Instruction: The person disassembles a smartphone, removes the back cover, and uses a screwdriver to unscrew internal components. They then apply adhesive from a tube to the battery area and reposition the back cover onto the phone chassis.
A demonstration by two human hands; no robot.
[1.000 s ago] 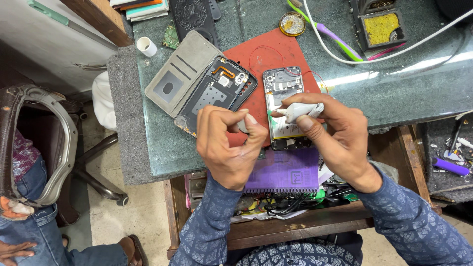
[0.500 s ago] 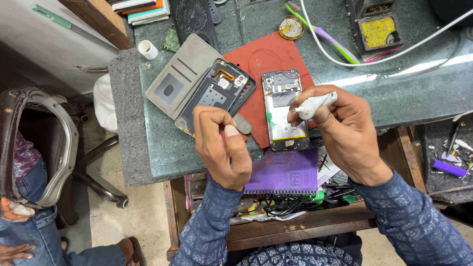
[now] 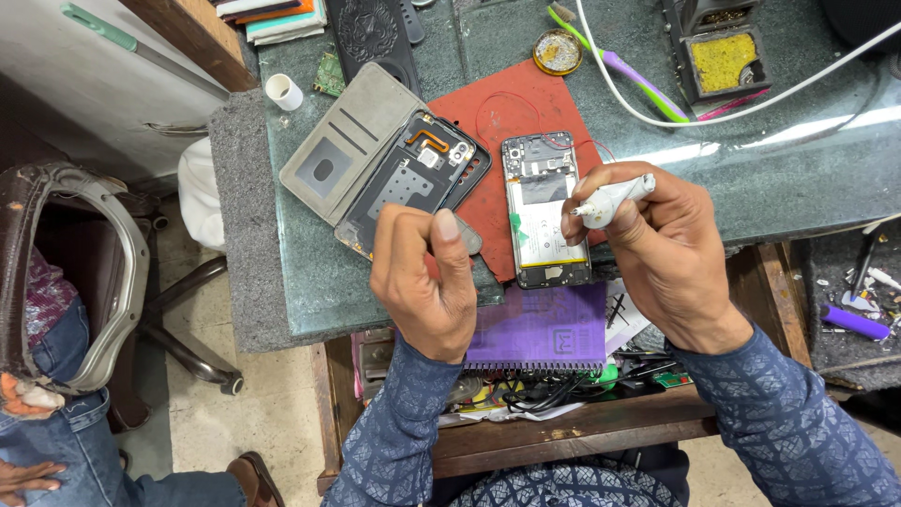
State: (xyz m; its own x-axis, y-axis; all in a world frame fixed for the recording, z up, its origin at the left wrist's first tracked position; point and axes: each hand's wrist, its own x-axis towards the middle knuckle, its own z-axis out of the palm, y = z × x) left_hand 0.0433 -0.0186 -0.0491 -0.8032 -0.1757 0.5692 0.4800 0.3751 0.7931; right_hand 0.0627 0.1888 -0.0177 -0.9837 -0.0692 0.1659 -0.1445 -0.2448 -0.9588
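Note:
An opened phone (image 3: 544, 208) with its battery showing lies on a red mat (image 3: 526, 113) on the green stone bench. My right hand (image 3: 657, 249) grips a small white tube (image 3: 615, 195), its tip pointing left just above the phone's right edge. My left hand (image 3: 427, 282) is curled beside the phone's lower left, pinching a thin grey pick (image 3: 466, 242) between thumb and fingers. The phone's black back cover (image 3: 413, 183) lies in a grey flip case (image 3: 352, 141) to the left.
A purple notebook (image 3: 544, 329) sits below the bench edge among wires. A soldering sponge holder (image 3: 718, 52), a toothbrush (image 3: 615, 61), a white cable (image 3: 751, 99) and a round tin (image 3: 557, 51) lie at the back. Another person's leg and hand (image 3: 28, 474) show at bottom left beside a chair (image 3: 84, 272).
My right hand lifted the white tube off the phone and moved right; my left hand drew back from the phone, so the whole phone now shows.

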